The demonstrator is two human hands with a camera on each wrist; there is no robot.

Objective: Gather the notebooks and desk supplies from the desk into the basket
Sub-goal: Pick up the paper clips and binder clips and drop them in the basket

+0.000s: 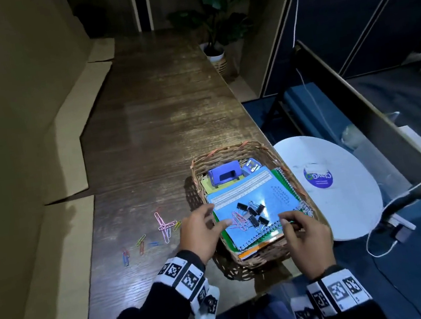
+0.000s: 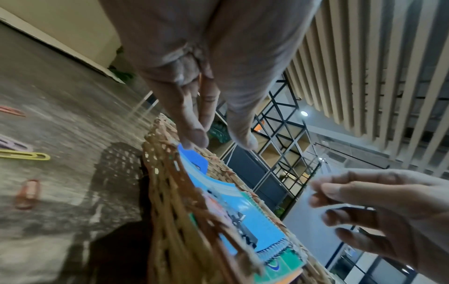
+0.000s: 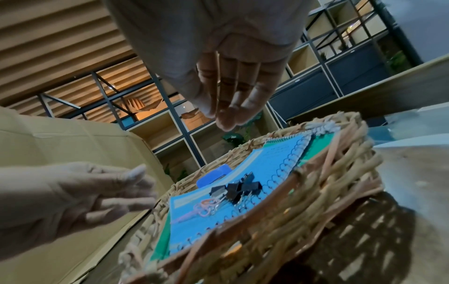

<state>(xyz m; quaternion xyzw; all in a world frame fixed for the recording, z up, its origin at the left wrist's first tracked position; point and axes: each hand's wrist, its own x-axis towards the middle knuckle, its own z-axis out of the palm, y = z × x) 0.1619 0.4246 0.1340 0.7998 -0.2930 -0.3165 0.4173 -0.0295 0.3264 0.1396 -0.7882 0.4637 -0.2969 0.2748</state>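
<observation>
A wicker basket (image 1: pixel 229 150) (image 2: pixel 170 192) (image 3: pixel 328 192) sits at the desk's near right edge. It holds stacked spiral notebooks, a blue one (image 1: pixel 268 197) (image 3: pixel 274 159) on top, plus a purple hole punch (image 1: pixel 224 172). On the blue cover lie black binder clips (image 1: pixel 255 214) (image 3: pixel 240 188) and pink paper clips (image 1: pixel 238 220) (image 3: pixel 204 207). My left hand (image 1: pixel 212 218) (image 2: pixel 221 143) hovers over the basket's left rim, fingers relaxed and empty. Over the near right corner, my right hand (image 1: pixel 291 222) (image 3: pixel 230 115) holds nothing. Several coloured paper clips (image 1: pixel 165 225) (image 2: pixel 29 155) lie loose on the desk left of the basket.
Cardboard sheets (image 1: pixel 67 152) line the desk's left side. A round white stool (image 1: pixel 337 184) stands just past the desk's right edge, with a white cable (image 1: pixel 378 246) beside it. A potted plant (image 1: pixel 216 55) sits at the far right. The long wooden desk (image 1: pixel 157 112) stretches away.
</observation>
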